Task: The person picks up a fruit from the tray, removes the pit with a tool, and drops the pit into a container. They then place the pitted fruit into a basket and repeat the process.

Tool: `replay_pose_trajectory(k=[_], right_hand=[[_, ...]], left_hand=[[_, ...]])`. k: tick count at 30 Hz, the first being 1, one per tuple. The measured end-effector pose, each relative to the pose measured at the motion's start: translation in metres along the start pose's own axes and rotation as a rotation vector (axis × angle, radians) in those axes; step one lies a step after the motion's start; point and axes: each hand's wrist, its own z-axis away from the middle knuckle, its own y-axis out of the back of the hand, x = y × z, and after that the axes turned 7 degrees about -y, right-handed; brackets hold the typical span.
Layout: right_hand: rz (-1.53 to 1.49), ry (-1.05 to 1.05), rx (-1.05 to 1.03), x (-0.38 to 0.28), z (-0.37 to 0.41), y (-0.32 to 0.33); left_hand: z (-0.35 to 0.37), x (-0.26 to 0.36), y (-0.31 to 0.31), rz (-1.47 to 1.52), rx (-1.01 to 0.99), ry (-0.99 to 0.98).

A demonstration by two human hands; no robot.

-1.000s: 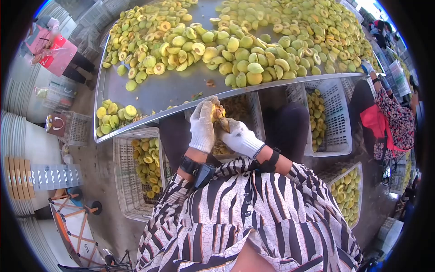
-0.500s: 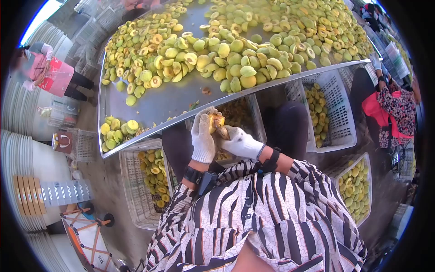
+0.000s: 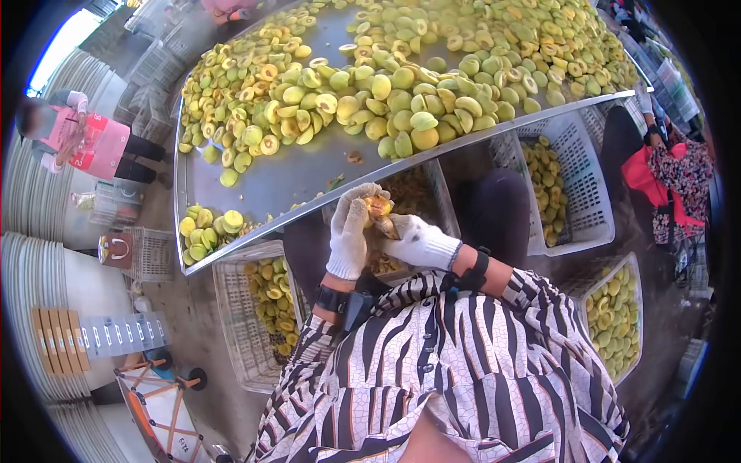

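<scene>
My left hand [image 3: 350, 235], in a white glove, is closed round a piece of yellow-orange fruit [image 3: 378, 207] at the table's near edge. Close against it, my right hand [image 3: 421, 241], also gloved, is closed round a small brownish tool [image 3: 386, 226] whose end meets the fruit. What kind of tool it is I cannot tell, as the fingers cover most of it. Both hands are above a crate of scraps [image 3: 440, 202]. Halved green-yellow fruit [image 3: 401, 100] lies heaped on the metal table [image 3: 224, 190] beyond them.
Fruit-filled crates stand below the table: one at left [image 3: 239, 339], one at right [image 3: 590, 181] and another at lower right [image 3: 634, 309]. A person in a pink apron [image 3: 100, 147] stands at far left. Another person [image 3: 679, 181] is at right. A folding cart [image 3: 166, 409] is at lower left.
The surroundings have shifted slightly in view. My hands stay together around the fruit, with my left fingers a little more curled over it and my right hand slightly further right.
</scene>
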Motion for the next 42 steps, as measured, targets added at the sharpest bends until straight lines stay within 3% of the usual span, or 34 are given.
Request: replay_pose_trajectory(k=[2,3,6,9,11,12,14,16,18,20,22,23,27,30,31,34,35,38,42], right_hand=[[0.271,0.154,0.214,0.03,-0.019,-0.011],[0.261,0.207,0.234,0.046,-0.031,-0.017],[-0.144,-0.141,-0.205,-0.014,0.012,0.009],[-0.08,-0.144,-0.219,-0.01,0.01,0.004],[0.04,-0.025,-0.073,0.016,-0.005,-0.007],[0.102,0.038,0.002,0.029,-0.011,-0.01],[-0.012,0.094,-0.101,0.039,-0.011,-0.007],[-0.352,-0.122,-0.248,-0.01,0.021,0.008],[-0.3,-0.112,-0.196,-0.013,0.016,0.005],[-0.241,-0.207,-0.224,-0.006,0.0,-0.001],[0.134,0.126,-0.014,0.029,-0.013,-0.014],[0.306,0.186,0.061,0.029,-0.014,-0.015],[-0.126,-0.266,-0.227,-0.025,0.008,-0.001],[0.211,0.082,0.063,-0.002,-0.01,-0.016],[0.332,0.061,0.14,0.018,-0.025,-0.024],[0.038,0.169,0.002,0.02,-0.025,-0.024],[-0.055,0.105,-0.106,0.017,-0.025,-0.02],[0.26,-0.048,-0.135,-0.007,-0.021,-0.008],[-0.247,-0.141,-0.349,-0.004,-0.014,-0.001]], left_hand=[[0.0,0.005,0.002,-0.033,-0.016,0.041],[-0.002,0.006,-0.001,-0.048,-0.005,0.06],[-0.009,0.016,-0.003,-0.137,0.033,0.121],[-0.015,0.021,0.0,-0.276,0.043,0.249],[-0.02,0.018,-0.003,-0.325,0.079,0.36],[-0.016,0.012,-0.001,-0.336,0.007,0.295],[-0.016,0.007,0.005,-0.381,-0.119,0.092],[-0.011,0.012,-0.002,-0.045,0.016,0.165],[-0.012,0.01,0.001,-0.061,-0.077,-0.01],[-0.02,-0.002,0.014,0.132,-0.007,0.133],[-0.014,-0.005,0.013,-0.151,0.076,0.246],[-0.015,-0.004,0.009,-0.11,0.163,0.273],[-0.017,-0.001,0.01,-0.059,0.152,0.201],[-0.016,-0.011,0.011,-0.029,0.24,0.087],[-0.015,-0.016,0.006,-0.03,0.34,0.064],[-0.014,-0.019,0.003,0.024,0.408,0.032],[-0.014,-0.021,0.004,-0.005,0.397,0.014],[-0.019,-0.015,0.012,-0.121,0.291,0.192],[-0.025,-0.004,0.016,-0.132,0.112,0.259]])
